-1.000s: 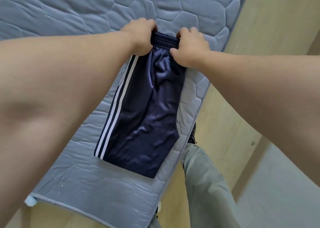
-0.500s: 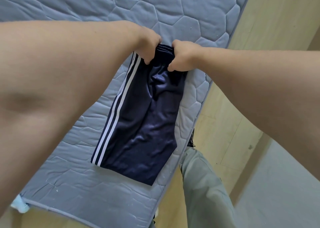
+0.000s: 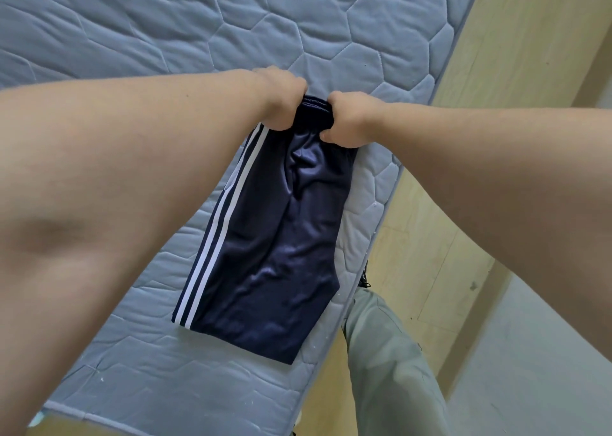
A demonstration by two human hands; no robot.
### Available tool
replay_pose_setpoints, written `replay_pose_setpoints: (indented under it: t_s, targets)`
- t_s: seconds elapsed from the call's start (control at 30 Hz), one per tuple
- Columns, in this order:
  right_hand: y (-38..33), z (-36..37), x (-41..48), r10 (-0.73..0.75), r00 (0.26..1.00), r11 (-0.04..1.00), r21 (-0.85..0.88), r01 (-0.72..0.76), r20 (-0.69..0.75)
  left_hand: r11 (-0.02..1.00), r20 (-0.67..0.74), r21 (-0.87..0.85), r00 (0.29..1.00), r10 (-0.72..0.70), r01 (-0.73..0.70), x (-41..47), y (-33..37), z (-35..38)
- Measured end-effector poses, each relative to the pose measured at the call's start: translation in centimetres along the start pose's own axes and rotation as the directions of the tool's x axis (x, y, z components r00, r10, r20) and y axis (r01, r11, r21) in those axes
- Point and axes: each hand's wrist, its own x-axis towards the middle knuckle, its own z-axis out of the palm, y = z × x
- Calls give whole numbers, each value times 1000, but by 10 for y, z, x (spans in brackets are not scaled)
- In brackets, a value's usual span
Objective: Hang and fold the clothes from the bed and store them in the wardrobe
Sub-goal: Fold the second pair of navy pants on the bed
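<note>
Shiny navy shorts [image 3: 275,247] with white side stripes lie folded lengthwise on the blue quilted mattress [image 3: 231,31], near its right edge. My left hand [image 3: 281,101] grips the left end of the elastic waistband at the far end of the shorts. My right hand [image 3: 351,121] grips the right end of the same waistband, fingers curled into the fabric. The two hands sit close together, bunching the waistband between them. The hem end lies flat towards me.
The mattress edge runs diagonally down the right side, with pale wooden floor [image 3: 430,223] beyond it. My leg in grey-green trousers [image 3: 387,362] stands beside the bed. A light grey wall or panel [image 3: 543,362] is at the lower right.
Both hands have drawn closer together on the waistband and pulled it slightly towards me, gathering the fabric. The shorts stay flat on the mattress.
</note>
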Motion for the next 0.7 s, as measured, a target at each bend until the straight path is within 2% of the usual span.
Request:
replay_pose_setpoints:
  t_s: [0.1, 0.17, 0.23, 0.3, 0.37, 0.43, 0.5, 0.57, 0.7]
  targets:
    - [3, -5, 6, 5, 999, 999, 34, -4, -43, 995, -143, -97, 989, -33, 19, -2, -3, 4]
    - [6, -9, 10, 30, 993, 996, 82, -20, -116, 985, -275, -161, 957, -98, 55, -4, -4, 10]
    - [9, -12, 11, 51, 979, 994, 105, -31, -195, 969, -432, -217, 878, -207, 122, -8, -1, 23]
    - [9, -11, 10, 66, 974, 993, 114, -42, -219, 926, -569, -327, 743, -352, 188, -18, 7, 40]
    - [8, -10, 9, 80, 975, 990, 128, -54, -209, 875, -619, -434, 635, -461, 213, -34, 20, 59]
    - [5, -11, 7, 80, 969, 993, 107, -56, -235, 863, -643, -464, 592, -485, 202, -54, 40, 84]
    - [0, -12, 7, 65, 953, 997, 49, -53, -295, 872, -643, -456, 612, -461, 177, -75, 63, 112]
    - [-6, -13, 9, 55, 932, 998, 11, -55, -358, 880, -592, -439, 678, -436, 183, -92, 84, 141]
    - [-13, -8, 16, 44, 926, 997, -43, -65, -375, 845, -382, -452, 794, -473, 286, -108, 113, 178]
